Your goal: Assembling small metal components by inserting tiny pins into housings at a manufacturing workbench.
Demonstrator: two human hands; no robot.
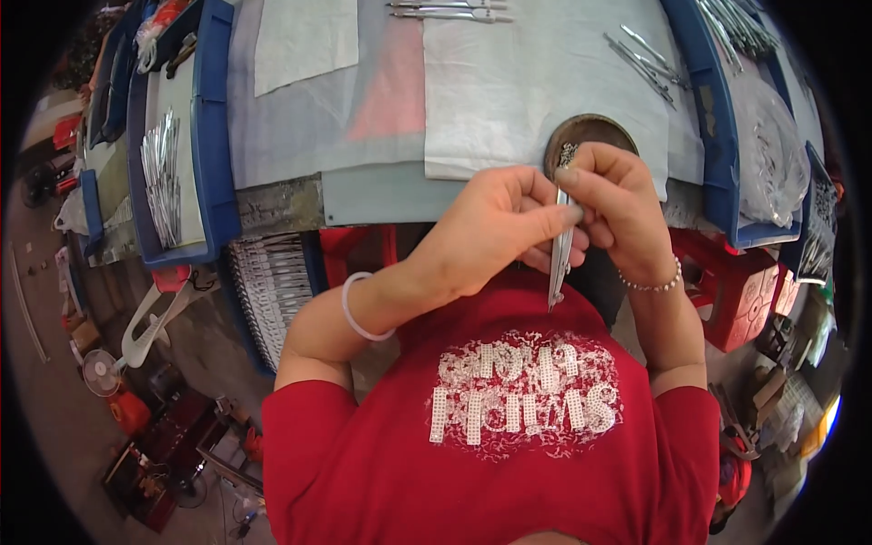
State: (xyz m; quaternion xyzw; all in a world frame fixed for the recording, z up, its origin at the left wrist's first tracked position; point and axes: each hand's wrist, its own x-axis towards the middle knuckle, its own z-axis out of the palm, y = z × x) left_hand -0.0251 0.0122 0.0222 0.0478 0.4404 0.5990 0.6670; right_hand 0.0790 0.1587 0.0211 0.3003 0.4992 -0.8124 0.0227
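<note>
Both my hands meet above my lap, just in front of the table's near edge. A slim silver drawing compass (560,250) hangs between them with its pointed end down. My left hand (500,218) is closed, thumb and fingers pinching the compass at its middle. My right hand (622,195) is closed at the upper end of the same compass, thumb against forefinger. Any small part in that pinch is hidden. Right behind the fingers stands a round brown bowl (604,130) holding small dark metal parts (568,153).
Several silver compasses lie at the table's back (454,13) and right (647,65). White sheets (500,91) cover the tabletop. Blue bins flank it: the left bin (213,136) holds slim metal pieces, the right bin (713,136) a plastic bag. A red stool (740,300) stands below right.
</note>
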